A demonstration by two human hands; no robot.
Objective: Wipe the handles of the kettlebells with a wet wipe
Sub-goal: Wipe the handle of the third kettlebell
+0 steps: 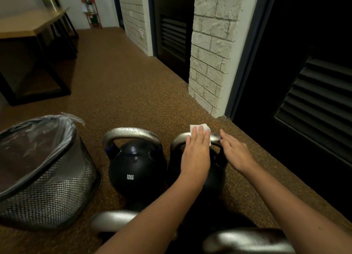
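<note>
Head view: L hand flat, fingers straight, pressing wet wipe onto top of silver handle of right kettlebell. Wipe draped over handle, white edge sticking out past fingertips. R hand relaxed, fingers straight, grasping nothing, fingertips at handle's right end; contact unclear. Left kettlebell, black, marked 12KG, just beside the right one; its handle shows droplets/sheen. Two more silver handles at bottom edge, blurred, partly under forearms. Mesh bin w/ plastic liner to the left, near the bells. All on speckled brown floor. Bench far left, brick pillar behind.
</note>
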